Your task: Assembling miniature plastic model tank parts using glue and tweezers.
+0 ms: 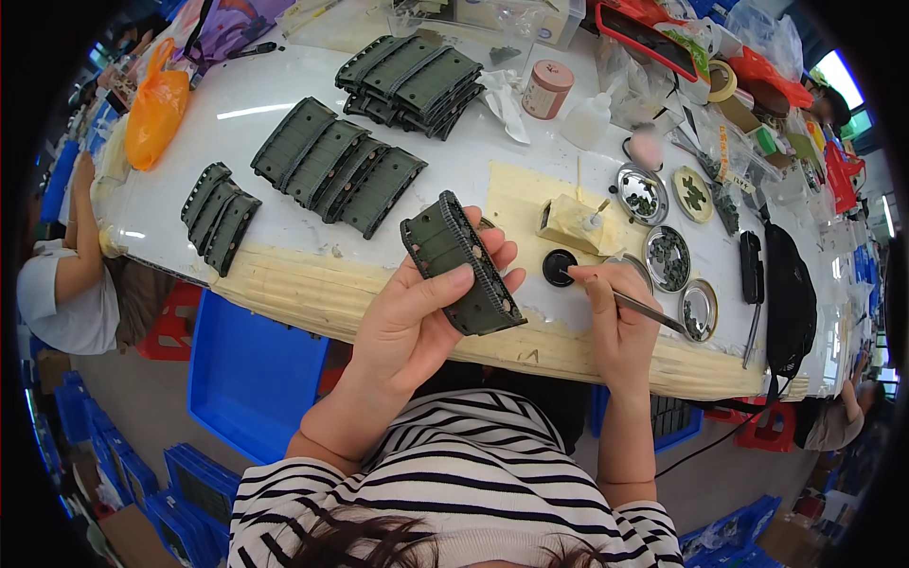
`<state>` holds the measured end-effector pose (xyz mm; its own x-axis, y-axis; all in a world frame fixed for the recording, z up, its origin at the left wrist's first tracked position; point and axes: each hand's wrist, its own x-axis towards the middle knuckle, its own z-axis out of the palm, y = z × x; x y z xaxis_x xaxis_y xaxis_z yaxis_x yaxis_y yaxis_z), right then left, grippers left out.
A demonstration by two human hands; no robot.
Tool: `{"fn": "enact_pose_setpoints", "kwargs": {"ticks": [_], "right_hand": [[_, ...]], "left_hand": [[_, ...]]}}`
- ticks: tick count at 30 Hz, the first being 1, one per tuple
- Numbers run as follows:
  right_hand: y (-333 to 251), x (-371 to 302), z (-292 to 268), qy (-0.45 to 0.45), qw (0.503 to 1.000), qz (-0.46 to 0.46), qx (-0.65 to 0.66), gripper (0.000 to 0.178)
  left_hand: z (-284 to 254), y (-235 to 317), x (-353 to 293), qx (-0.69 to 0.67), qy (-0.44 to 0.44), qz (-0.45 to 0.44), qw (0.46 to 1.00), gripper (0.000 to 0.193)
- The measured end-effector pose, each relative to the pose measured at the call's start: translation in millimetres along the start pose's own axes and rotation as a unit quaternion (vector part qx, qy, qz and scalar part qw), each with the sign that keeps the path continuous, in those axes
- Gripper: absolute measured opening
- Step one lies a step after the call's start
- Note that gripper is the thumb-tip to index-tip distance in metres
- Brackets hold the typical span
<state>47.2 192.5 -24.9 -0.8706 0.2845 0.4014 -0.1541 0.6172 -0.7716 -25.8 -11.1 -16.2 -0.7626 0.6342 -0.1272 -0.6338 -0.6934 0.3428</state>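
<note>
Green ribbed curved panel (443, 252), sloping lengthwise toward lower right of frame, is clasped by left hand (409, 310); slim metal tool (650, 311) is pinched by right hand (622, 328), nearer round black dish (559, 265)

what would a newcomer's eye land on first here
Probably the dark green ribbed part in the left hand, near the centre, with the right hand beside it holding a slim metal tool. Next might come the bright orange bag at upper left and large blue bin at lower left.
</note>
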Motion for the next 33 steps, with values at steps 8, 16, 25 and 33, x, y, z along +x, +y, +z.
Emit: {"fn": "enact_pose_setpoints", "kwargs": {"ticks": [8, 16, 25, 33], "right_hand": [[0, 2, 2, -0.009, 0.999, -0.024, -0.033, 0.011], [-13, -4, -8, 0.060, 0.995, -0.076, 0.020, 0.014], [-48, -15, -4, -0.017, 0.972, -0.161, 0.173, 0.034], [-41, -16, 1, -0.033, 0.967, -0.136, 0.211, 0.029]], "left_hand": [[2, -4, -6, 0.041, -0.003, 0.018, 0.999, 0.040], [11, 0, -9, 0.133, 0.067, 0.028, 0.988, 0.039], [18, -10, -4, 0.147, 0.102, -0.001, 0.984, 0.049], [18, -13, -5, 0.158, 0.108, 0.006, 0.982, 0.050]]}}
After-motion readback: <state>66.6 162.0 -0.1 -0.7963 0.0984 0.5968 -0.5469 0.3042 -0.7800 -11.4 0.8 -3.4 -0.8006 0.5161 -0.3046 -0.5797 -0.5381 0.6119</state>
